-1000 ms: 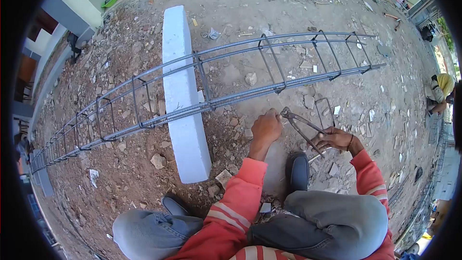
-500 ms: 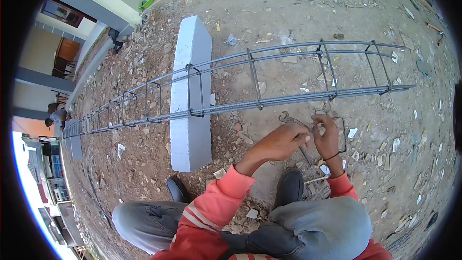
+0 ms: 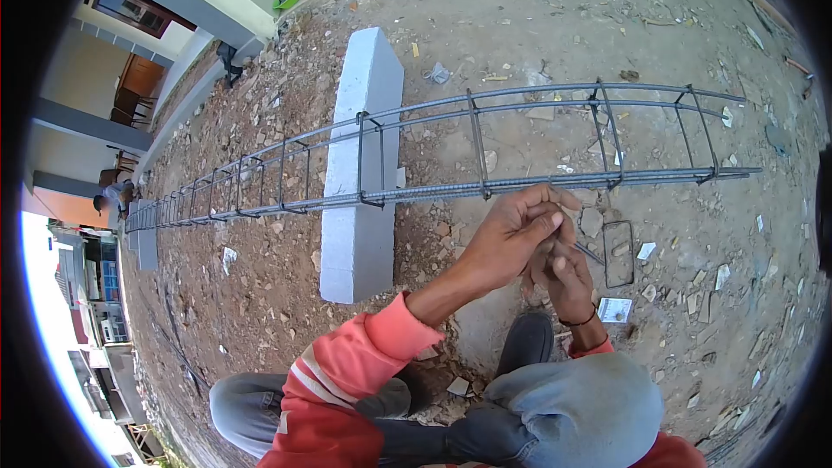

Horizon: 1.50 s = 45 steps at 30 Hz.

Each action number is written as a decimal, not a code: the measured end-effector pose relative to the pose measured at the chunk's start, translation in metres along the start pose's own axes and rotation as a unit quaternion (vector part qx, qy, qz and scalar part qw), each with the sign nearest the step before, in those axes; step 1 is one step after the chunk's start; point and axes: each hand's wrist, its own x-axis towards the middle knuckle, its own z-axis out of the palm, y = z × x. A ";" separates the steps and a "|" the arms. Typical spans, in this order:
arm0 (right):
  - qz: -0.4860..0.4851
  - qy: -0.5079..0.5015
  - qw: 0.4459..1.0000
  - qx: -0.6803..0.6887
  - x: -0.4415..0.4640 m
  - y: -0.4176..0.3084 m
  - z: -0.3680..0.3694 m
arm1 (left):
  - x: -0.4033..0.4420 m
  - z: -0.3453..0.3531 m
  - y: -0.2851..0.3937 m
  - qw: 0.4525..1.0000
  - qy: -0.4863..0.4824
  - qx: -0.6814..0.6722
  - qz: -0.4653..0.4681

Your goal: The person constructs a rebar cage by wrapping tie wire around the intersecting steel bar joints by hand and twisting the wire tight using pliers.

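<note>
My left hand (image 3: pixel 524 230) is closed in a pinch, just below the near bars of a long rebar cage (image 3: pixel 451 191). Whatever its fingertips hold is too small to make out. Partly behind it, my right hand (image 3: pixel 568 286) is curled with its fingers close to the left ones. A dark metal end of what look like pincers (image 3: pixel 590 252) sticks out beside the right fingers; the rest is hidden by my hands. A loose rectangular stirrup (image 3: pixel 619 254) lies on the ground to the right of my hands.
A pale rectangular block (image 3: pixel 357 251) props up the cage, and another support (image 3: pixel 146 247) stands at its far end near a crouching person (image 3: pixel 117 199). Rubble and tile shards cover the ground. My shoe (image 3: pixel 527 342) is below my hands.
My hands have come closer together, the left one rising toward the near bars. The pincers' hooked jaws, visible between my hands before, are now hidden. The view has shifted slightly.
</note>
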 end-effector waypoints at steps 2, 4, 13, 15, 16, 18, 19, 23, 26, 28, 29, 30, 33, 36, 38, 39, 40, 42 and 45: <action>-0.021 0.059 0.996 -0.070 -0.008 0.007 -0.015 | 0.004 -0.003 0.009 0.999 -0.008 -0.001 -0.045; -0.039 0.117 0.987 -0.103 -0.011 0.005 -0.017 | 0.010 -0.005 0.019 0.993 -0.061 0.090 -0.042; -0.252 0.134 0.791 -0.542 -0.009 -0.053 0.046 | -0.008 -0.026 0.084 0.990 -0.059 -0.008 -0.127; -0.213 0.122 0.819 -0.518 -0.006 -0.078 0.060 | -0.013 -0.032 0.096 0.991 -0.102 -0.037 -0.074; -0.167 0.107 0.854 -0.480 -0.004 -0.090 0.070 | -0.014 -0.036 0.102 0.988 -0.134 -0.064 -0.033; -0.139 0.105 0.861 -0.478 0.007 -0.117 0.096 | -0.012 -0.045 0.110 0.982 -0.158 -0.107 0.001; -0.087 0.087 0.887 -0.446 0.015 -0.131 0.110 | -0.011 -0.050 0.114 0.976 -0.163 -0.146 0.019; 0.035 0.070 0.927 -0.368 0.049 -0.170 0.161 | -0.012 -0.063 0.151 0.964 -0.155 -0.185 0.115; 0.024 0.037 0.939 -0.340 0.081 -0.187 0.194 | -0.016 -0.076 0.183 0.934 -0.195 -0.225 0.195; 0.009 0.010 0.945 -0.327 0.092 -0.183 0.211 | -0.018 -0.083 0.195 0.926 -0.199 -0.228 0.228; -0.053 0.035 0.909 -0.413 0.096 -0.178 0.219 | -0.020 -0.086 0.199 0.924 -0.196 -0.236 0.227; -0.116 0.059 0.862 -0.491 0.100 -0.174 0.225 | -0.025 -0.089 0.205 0.923 -0.192 -0.245 0.226; -0.369 0.039 0.577 -0.728 0.106 -0.169 0.235 | -0.042 -0.095 0.216 0.942 -0.103 -0.248 0.200; -0.457 0.028 0.373 -0.807 0.110 -0.173 0.246 | -0.048 -0.101 0.222 0.954 -0.026 -0.242 0.173; -0.445 0.019 0.261 -0.857 0.111 -0.175 0.251 | -0.047 -0.104 0.223 0.963 0.023 -0.196 0.186; -0.446 0.019 0.264 -0.855 0.115 -0.176 0.251 | -0.046 -0.108 0.223 0.963 0.026 -0.194 0.186; -0.459 -0.006 0.301 -0.836 0.121 -0.178 0.251 | -0.043 -0.112 0.222 0.961 0.012 -0.197 0.193; -0.469 -0.029 0.338 -0.815 0.133 -0.186 0.253 | -0.041 -0.118 0.222 0.960 -0.003 -0.200 0.198; -0.412 -0.021 0.350 -0.841 0.143 -0.202 0.255 | -0.035 -0.119 0.221 0.958 -0.019 -0.222 0.181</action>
